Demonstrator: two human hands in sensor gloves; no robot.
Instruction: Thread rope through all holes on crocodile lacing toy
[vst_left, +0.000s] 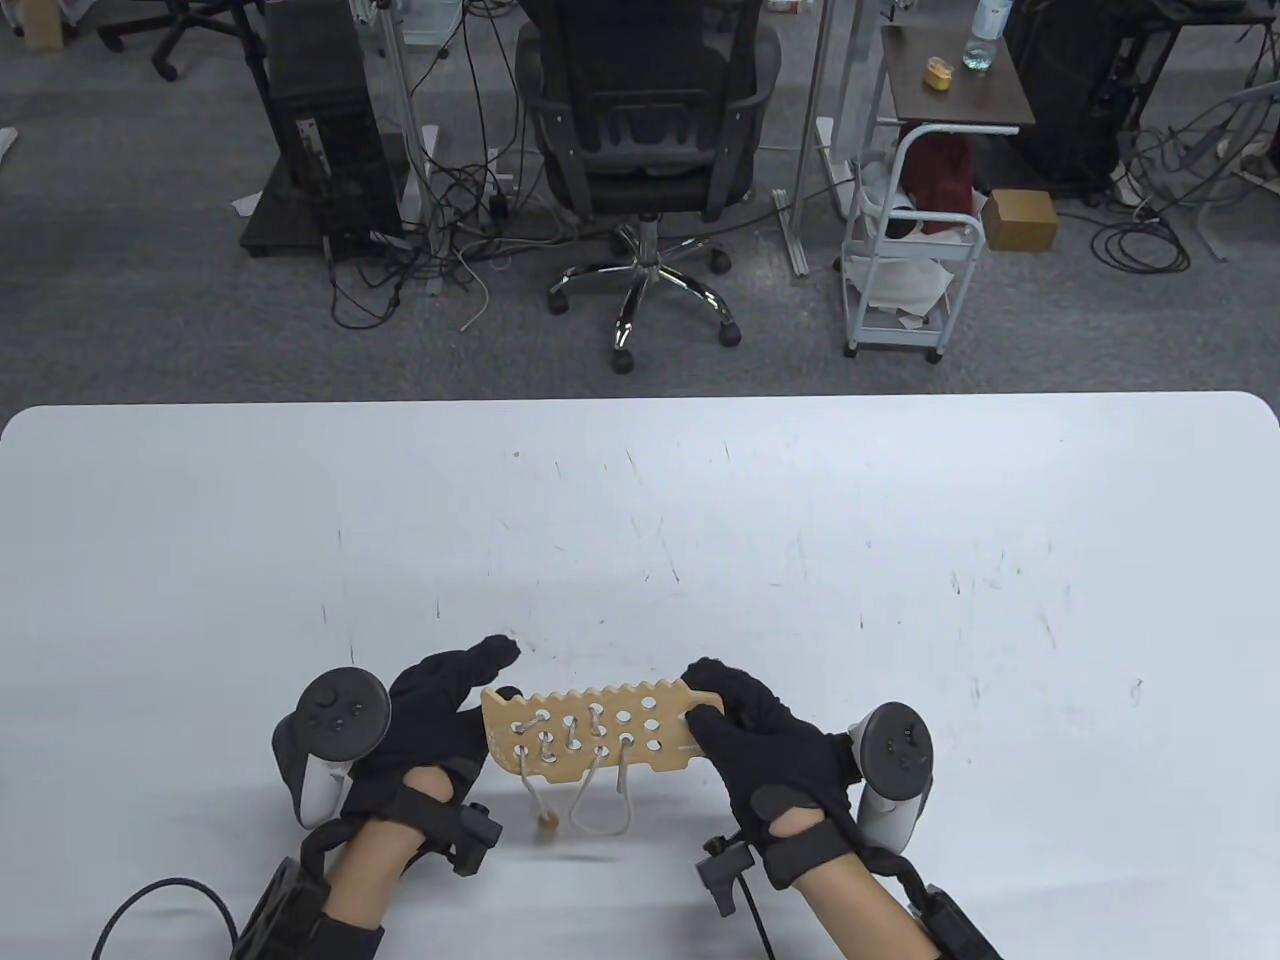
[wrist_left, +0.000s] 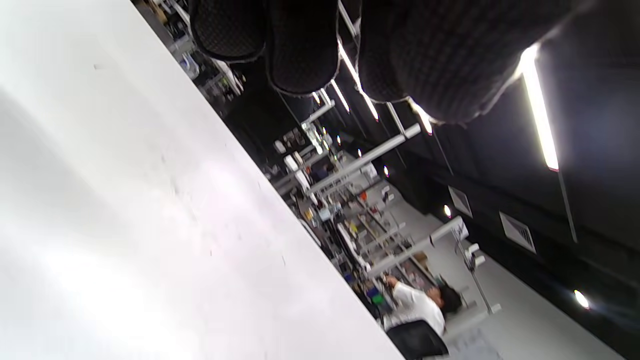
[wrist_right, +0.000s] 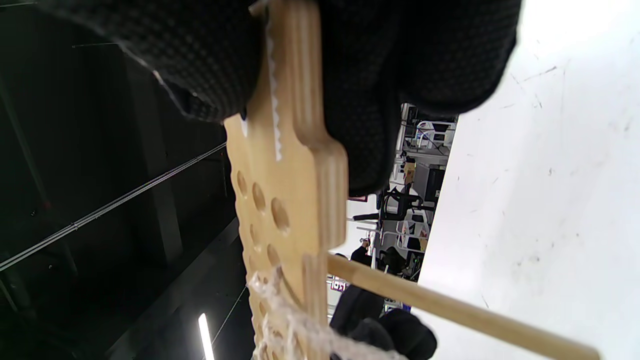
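Flat pale wooden crocodile lacing board with rows of round holes and a toothed upper edge (vst_left: 590, 735) sits low centre of the table view, held up above the white scuffed tabletop (vst_left: 640, 520). Right hand in black sensor glove (vst_left: 765, 745), lower right of centre, grips the board's right end, fingers and thumb curled round it; the right wrist view shows the wood clamped between gloved fingers (wrist_right: 440, 55) at top of frame. Left hand in black glove (vst_left: 430, 720), lower left, is at the board's left end, fingers spread and fairly straight; whether it pinches anything I cannot tell, since the left wrist view shows only fingertips (wrist_left: 300, 45) at top edge. Cream white rope (vst_left: 600, 800) is laced through holes in the left half, loops hanging below the lower edge. Thin wooden lacing needle (wrist_right: 450, 310) sticks out from the board across the lower right of the right wrist view. Grey trackers sit on both hands.
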